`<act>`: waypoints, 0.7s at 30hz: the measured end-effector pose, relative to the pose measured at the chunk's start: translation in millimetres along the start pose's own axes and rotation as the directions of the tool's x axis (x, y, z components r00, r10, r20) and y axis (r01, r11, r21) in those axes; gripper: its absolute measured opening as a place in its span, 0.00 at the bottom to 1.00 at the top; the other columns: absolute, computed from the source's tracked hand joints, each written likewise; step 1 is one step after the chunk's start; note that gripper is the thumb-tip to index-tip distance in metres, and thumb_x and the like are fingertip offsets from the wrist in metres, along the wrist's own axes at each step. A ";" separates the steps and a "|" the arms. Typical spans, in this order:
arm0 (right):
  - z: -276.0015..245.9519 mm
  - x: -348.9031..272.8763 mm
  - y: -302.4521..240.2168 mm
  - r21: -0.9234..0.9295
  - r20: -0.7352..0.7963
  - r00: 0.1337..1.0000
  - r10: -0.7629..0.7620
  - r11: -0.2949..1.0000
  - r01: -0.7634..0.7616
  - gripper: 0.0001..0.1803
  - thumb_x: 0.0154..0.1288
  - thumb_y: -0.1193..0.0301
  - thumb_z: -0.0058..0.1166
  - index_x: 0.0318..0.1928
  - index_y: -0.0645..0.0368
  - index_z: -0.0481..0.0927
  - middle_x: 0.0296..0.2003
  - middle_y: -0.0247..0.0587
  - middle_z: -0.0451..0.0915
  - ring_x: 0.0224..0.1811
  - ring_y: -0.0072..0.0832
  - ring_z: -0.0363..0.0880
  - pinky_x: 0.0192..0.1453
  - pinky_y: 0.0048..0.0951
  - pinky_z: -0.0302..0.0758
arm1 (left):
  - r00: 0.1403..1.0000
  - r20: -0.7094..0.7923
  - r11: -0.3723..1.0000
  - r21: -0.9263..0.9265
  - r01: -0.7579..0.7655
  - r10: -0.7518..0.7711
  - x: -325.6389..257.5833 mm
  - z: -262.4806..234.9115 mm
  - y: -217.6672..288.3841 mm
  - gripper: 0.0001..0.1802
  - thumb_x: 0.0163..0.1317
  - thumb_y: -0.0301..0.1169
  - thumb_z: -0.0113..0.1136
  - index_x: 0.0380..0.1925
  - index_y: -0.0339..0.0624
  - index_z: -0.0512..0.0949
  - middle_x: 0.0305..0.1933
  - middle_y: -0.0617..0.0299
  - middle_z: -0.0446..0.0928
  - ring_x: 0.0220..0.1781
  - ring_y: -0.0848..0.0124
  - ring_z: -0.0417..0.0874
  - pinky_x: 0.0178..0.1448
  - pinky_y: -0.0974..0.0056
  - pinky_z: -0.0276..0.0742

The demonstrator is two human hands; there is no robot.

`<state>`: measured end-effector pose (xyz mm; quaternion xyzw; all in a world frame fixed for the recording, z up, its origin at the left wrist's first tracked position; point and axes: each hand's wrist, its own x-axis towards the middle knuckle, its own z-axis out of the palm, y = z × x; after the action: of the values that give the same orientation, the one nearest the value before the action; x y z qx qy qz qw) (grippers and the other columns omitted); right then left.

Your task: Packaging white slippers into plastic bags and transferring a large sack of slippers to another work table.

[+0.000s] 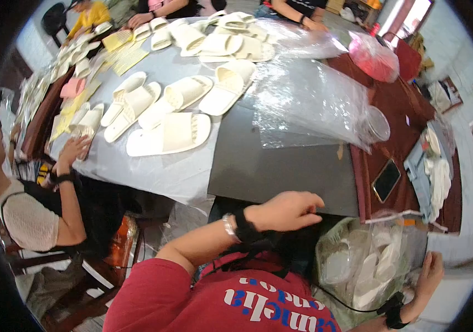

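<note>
Hands (283,211) (430,274) apart, bagged slippers (381,264) between

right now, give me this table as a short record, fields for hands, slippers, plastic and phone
left hand: at the near edge of the dark board, nothing visible in it
right hand: beside a clear plastic bag holding pale slippers; contact unclear
table slippers: cream slides, loose on the pale table cover
plastic: clear sheeting over the board
phone: lying on the brown cloth
</note>
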<state>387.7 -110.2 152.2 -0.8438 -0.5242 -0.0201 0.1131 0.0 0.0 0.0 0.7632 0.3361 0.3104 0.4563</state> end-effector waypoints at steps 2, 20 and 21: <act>-12.1 21.8 -35.9 0.037 -0.123 0.932 -0.341 0.937 0.347 0.10 0.66 0.71 0.47 0.37 0.68 0.75 0.29 0.48 0.77 0.31 0.36 0.75 0.39 0.35 0.70 | 0.974 -0.226 0.997 0.082 -0.010 0.028 -10.1 -18.4 -2.5 0.18 0.59 0.37 0.59 0.45 0.37 0.74 0.37 0.52 0.78 0.36 0.61 0.81 0.42 0.61 0.76; 188.0 110.7 -349.4 -0.112 0.080 0.452 -0.889 0.442 0.890 0.15 0.55 0.61 0.57 0.33 0.62 0.77 0.29 0.48 0.77 0.37 0.44 0.77 0.41 0.40 0.75 | 0.675 -0.737 0.509 0.570 0.645 -0.031 -84.3 -154.5 -85.8 0.19 0.50 0.34 0.63 0.44 0.49 0.75 0.51 0.62 0.72 0.55 0.63 0.70 0.53 0.52 0.62; 200.1 118.7 -356.3 -0.100 0.034 0.431 -0.902 0.426 0.899 0.15 0.56 0.61 0.57 0.34 0.62 0.77 0.33 0.49 0.77 0.39 0.45 0.76 0.43 0.40 0.75 | 0.685 -0.729 0.472 0.602 0.643 -0.003 -84.0 -156.0 -90.3 0.20 0.48 0.34 0.64 0.43 0.49 0.75 0.49 0.63 0.73 0.54 0.64 0.71 0.52 0.53 0.62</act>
<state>107.3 188.0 35.9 -0.4386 -0.8900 -0.1149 0.0480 -191.3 41.5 -34.9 0.6416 0.7227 0.2522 -0.0506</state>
